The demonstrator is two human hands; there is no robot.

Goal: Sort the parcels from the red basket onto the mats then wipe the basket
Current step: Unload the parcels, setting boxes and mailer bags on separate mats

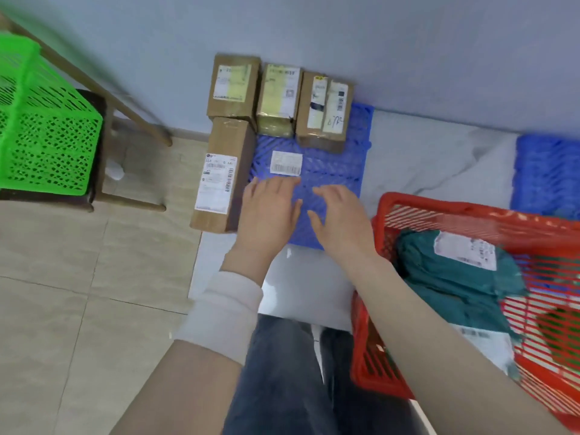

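A blue mat (332,171) lies on the floor by the wall and bears a white barcode label (286,163). Three cardboard parcels (233,87) (278,100) (324,111) stand along its far edge, and a long one (219,175) lies along its left side. My left hand (270,211) and my right hand (340,221) hover side by side over the mat's near part, fingers spread and empty. At the right stands the red basket (379,368), holding a teal bag parcel (455,271) with a white label and other soft parcels below it.
A second blue mat (549,174) lies at the far right beyond the basket. A green basket (47,120) rests on a dark wooden stool at the left. White sheeting (423,158) covers the floor under the mats. The wall is just behind the parcels.
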